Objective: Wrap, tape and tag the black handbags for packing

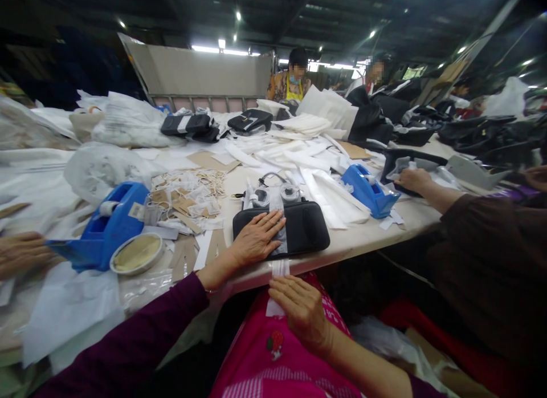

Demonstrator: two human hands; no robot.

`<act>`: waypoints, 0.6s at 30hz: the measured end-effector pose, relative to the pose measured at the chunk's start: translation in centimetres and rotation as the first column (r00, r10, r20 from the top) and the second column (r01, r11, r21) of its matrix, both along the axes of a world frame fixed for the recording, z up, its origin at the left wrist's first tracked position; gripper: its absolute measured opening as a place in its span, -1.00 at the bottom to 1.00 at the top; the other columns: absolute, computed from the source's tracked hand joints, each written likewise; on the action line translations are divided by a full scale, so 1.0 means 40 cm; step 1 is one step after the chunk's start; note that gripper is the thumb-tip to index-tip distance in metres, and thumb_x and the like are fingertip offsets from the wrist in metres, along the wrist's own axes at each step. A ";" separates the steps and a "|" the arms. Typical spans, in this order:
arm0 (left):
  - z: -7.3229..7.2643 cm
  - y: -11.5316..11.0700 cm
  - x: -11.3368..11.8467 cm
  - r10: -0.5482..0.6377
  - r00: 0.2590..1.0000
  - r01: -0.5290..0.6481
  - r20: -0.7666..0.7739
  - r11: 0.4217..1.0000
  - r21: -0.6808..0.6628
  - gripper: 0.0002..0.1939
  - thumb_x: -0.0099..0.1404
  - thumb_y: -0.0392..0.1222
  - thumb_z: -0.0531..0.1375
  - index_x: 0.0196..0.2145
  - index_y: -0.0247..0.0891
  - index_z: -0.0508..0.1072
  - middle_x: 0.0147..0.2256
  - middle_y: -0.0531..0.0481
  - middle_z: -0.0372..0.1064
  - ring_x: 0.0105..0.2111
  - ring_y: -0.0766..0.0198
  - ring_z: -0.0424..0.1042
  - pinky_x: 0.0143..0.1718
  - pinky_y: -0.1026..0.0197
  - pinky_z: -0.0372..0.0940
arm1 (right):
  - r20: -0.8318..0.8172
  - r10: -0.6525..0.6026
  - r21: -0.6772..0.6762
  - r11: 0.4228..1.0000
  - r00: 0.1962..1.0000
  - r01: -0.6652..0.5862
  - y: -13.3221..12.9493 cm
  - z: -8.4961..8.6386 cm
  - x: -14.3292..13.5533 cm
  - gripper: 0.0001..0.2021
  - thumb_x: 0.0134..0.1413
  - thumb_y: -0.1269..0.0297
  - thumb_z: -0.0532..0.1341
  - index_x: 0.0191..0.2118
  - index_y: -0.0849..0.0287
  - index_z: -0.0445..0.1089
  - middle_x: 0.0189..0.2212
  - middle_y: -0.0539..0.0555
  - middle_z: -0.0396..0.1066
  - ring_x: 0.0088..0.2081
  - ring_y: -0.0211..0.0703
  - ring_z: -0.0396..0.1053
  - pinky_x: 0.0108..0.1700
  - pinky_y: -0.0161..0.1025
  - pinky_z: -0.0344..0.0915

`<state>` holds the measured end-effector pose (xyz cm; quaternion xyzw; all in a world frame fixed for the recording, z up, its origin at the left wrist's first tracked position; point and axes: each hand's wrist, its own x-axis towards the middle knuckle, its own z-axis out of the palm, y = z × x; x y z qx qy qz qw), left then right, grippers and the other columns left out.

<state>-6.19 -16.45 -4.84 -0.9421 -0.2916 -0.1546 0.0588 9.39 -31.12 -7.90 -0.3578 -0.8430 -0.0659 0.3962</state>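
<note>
A black bag (pixel 305 230) lies at the table's front edge, with a pale strip of wrapping (pixel 277 207) across its middle. My left hand (pixel 257 235) rests flat on top of it, fingers stretched over the bag and the strip. Just below the edge, my right hand (pixel 301 309) has its fingers closed on a white paper strip (pixel 280 269) that hangs down from under the bag. Behind the bag sit clear-wrapped rings of hardware (pixel 290 191) and a thin dark loop (pixel 273 178). Whether the two strips are one piece is hidden.
Blue tape dispensers stand left (pixel 111 221) and right (pixel 370 190). A round tin (pixel 137 254) and a heap of tags with strings (pixel 188 193) lie to the left. White paper sheets (pixel 329 198) spread behind. A co-worker's hand (pixel 414 180) works at right, another's hand (pixel 23 252) at left.
</note>
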 end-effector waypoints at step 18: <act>-0.015 -0.010 -0.026 -0.083 0.968 0.110 0.237 0.988 -0.105 -0.61 0.29 -0.30 0.07 0.07 -0.30 0.34 0.13 -0.15 0.29 0.20 0.16 0.17 0.27 0.01 0.01 | -0.101 -0.222 -0.425 0.891 0.970 0.159 0.343 0.176 0.025 -0.83 0.04 0.45 0.23 -0.50 0.10 0.48 -0.47 -0.04 0.34 -0.36 -0.24 0.31 -0.28 -0.32 0.22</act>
